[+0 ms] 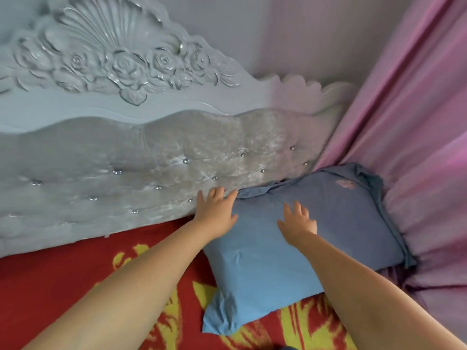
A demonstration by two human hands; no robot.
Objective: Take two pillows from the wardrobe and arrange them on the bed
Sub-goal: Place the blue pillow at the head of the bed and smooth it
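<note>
One blue pillow (290, 238) lay flat on the bed (50, 281), at its head, in the corner formed by the headboard (126, 160) and the pink curtain (404, 122). Its far edge touched the tufted panel of the headboard; its right edge met the curtain folds. The open end of the pillowcase trailed loose toward the viewer over the red and yellow blanket (303, 322).

The left hand (214, 208) rested on the pillow's far left corner, fingers straight and spread, fingertips against the headboard, gripping nothing. The right hand (298, 223) lay palm down on the middle of the pillow, fingers extended and slightly apart, likewise holding nothing. Both forearms were bare.

Only this one pillow was in view.
</note>
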